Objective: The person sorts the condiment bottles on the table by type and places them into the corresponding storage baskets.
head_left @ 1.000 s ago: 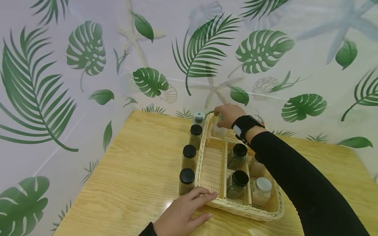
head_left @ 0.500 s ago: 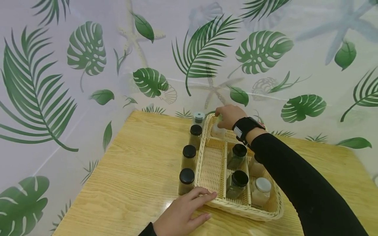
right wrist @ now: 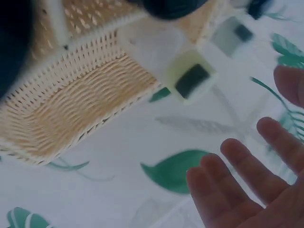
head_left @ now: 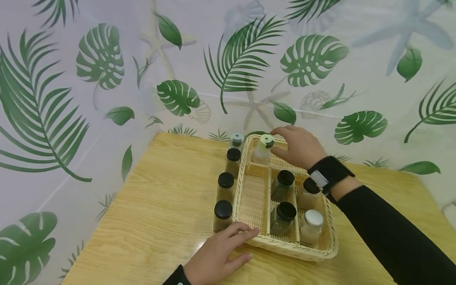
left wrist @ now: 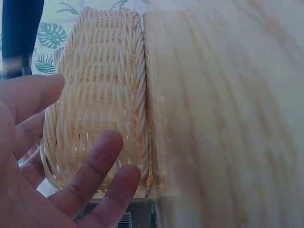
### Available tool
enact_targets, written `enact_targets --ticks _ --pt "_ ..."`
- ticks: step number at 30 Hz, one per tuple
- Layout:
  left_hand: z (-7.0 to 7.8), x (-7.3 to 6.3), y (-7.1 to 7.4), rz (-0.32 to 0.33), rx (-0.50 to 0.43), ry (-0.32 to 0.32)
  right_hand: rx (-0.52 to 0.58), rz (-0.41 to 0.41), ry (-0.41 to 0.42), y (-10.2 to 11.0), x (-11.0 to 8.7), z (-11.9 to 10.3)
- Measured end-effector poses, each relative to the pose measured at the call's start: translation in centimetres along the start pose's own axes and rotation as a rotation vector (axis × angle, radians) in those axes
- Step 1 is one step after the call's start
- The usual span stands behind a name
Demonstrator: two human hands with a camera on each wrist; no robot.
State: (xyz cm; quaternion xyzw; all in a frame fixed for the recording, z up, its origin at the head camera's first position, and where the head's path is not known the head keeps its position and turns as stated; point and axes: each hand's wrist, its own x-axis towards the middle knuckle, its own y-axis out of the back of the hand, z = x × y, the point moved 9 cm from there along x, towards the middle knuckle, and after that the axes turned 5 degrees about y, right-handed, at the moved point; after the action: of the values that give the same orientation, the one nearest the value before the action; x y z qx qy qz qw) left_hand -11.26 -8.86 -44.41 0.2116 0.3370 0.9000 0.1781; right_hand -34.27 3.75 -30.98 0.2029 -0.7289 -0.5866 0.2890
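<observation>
A bottle with a pale green cap point(head_left: 263, 153) stands in the back compartment of the wicker basket point(head_left: 281, 246). My right hand point(head_left: 301, 148) is just right of that cap, fingers extended and apart from it. The right wrist view also shows a gap between the cap point(right wrist: 192, 78) and the fingers point(right wrist: 237, 166). At the basket's front left corner, my left hand point(head_left: 223, 250) touches the rim with its fingertips. In the left wrist view its fingers point(left wrist: 102, 156) are spread beside the woven wall point(left wrist: 99, 85).
Black-lidded jars point(head_left: 284, 186) fill the middle compartment. On the right are another black-lidded jar point(head_left: 307, 196) and a white-lidded jar point(head_left: 312, 228). Along the basket's left side stand several dark-lidded jars point(head_left: 223, 215) and a pale-capped bottle point(head_left: 236, 141). A leaf-patterned cloth point(head_left: 246, 59) hangs behind the table point(head_left: 171, 194).
My right hand has let go of the green-capped bottle and drawn back to the right, uncovering its cap. My left hand stays at the basket's corner.
</observation>
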Motion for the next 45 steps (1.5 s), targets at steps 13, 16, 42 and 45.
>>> enact_targets --ticks 13,16,42,45 --pt "-0.2 -1.0 1.0 0.057 0.030 0.012 0.109 0.147 -0.279 0.5 -19.2 1.4" --pt "-0.4 -1.6 1.4 0.054 0.027 0.013 0.175 0.042 -0.417 -2.5 -22.6 1.2" --pt "-1.3 -4.5 6.8 -0.042 0.310 0.004 0.284 -0.044 -0.597 -11.4 -21.1 -4.1" --pt "-0.1 -4.2 8.5 -0.023 0.325 -0.060 0.317 -0.041 -0.610 -11.9 -21.1 -4.5"
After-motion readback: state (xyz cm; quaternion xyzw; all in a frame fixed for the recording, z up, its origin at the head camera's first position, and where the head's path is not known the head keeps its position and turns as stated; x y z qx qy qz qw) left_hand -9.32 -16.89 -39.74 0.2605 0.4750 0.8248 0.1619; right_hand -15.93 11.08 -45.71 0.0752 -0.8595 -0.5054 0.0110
